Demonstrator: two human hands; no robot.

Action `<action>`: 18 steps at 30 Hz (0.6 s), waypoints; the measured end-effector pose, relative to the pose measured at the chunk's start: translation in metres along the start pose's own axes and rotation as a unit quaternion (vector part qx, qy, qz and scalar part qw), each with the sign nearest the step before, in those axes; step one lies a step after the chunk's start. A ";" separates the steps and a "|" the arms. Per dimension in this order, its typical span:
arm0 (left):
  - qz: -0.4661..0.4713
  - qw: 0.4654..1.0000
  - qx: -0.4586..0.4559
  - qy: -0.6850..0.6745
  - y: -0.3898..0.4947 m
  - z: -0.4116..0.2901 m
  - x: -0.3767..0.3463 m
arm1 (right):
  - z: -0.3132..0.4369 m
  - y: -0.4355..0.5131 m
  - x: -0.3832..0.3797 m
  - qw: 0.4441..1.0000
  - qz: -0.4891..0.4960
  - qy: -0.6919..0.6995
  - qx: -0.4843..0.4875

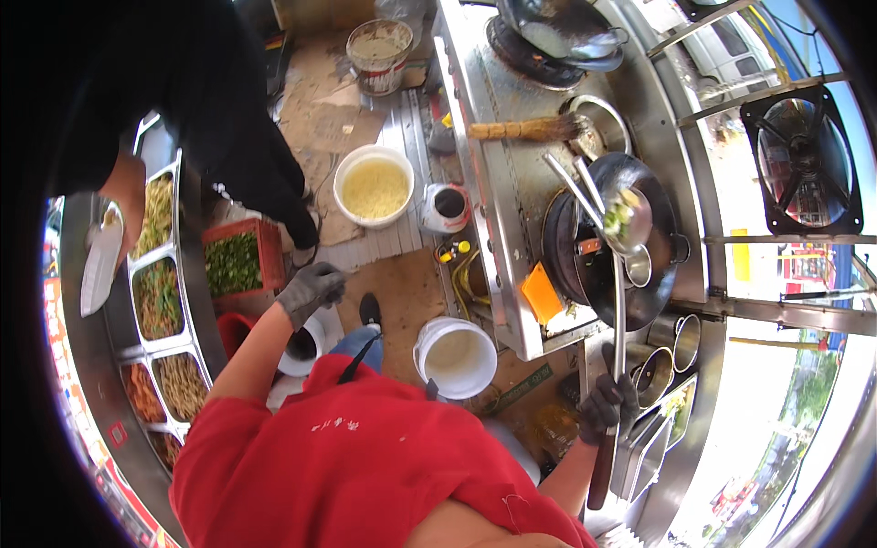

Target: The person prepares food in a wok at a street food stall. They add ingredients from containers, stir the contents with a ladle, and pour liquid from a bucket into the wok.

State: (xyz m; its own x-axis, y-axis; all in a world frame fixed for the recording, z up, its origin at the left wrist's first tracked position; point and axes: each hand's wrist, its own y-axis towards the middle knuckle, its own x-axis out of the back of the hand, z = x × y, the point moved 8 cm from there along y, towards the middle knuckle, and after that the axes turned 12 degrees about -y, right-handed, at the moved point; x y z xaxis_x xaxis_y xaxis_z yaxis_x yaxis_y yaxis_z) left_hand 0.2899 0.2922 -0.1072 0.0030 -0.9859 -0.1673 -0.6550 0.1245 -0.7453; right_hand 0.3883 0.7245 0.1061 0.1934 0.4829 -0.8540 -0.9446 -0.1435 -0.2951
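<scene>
My right hand (606, 409), in a dark grey glove, grips the long handle of a metal ladle (619, 315) near its brown end grip. In the ladle's bowl is a small heap of chopped greens and pale pieces (622, 216), slightly blurred. The bowl is over a black wok (647, 301) by the stove's far edge. Other metal utensil handles (572, 183) and a small metal cup or ladle bowl (638, 266) overlap the wok. My left hand (312, 294), gloved in grey, hangs over the floor with curled fingers and nothing visible in them.
Another person in black (233, 123) stands at the left, a white tray (103, 264) at their hand. Food pans (159, 298) line the left counter. Buckets (455, 357) and a pot of yellowish contents (373, 185) occupy the floor. A bamboo brush (524, 129) rests across the stove.
</scene>
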 end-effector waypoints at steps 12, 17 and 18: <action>-0.041 0.981 -0.025 -0.188 -0.014 -0.025 0.123 | -0.050 0.243 -0.107 0.982 0.134 0.046 -0.124; -0.100 0.978 -0.053 -0.173 -0.009 -0.035 0.160 | -0.019 0.372 -0.110 0.973 0.170 -0.056 -0.143; -0.118 0.975 -0.055 -0.179 -0.006 -0.037 0.169 | -0.009 0.406 -0.098 0.984 0.112 -0.057 -0.130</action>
State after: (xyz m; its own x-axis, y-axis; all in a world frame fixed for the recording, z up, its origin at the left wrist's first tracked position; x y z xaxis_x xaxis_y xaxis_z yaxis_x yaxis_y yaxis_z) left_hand 0.2669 0.1206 -0.1070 0.4134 -0.8813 -0.2287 -0.6811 -0.1326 -0.7201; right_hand -0.0117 0.6112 0.0666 -0.0578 0.5060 -0.8606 -0.8579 -0.4660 -0.2163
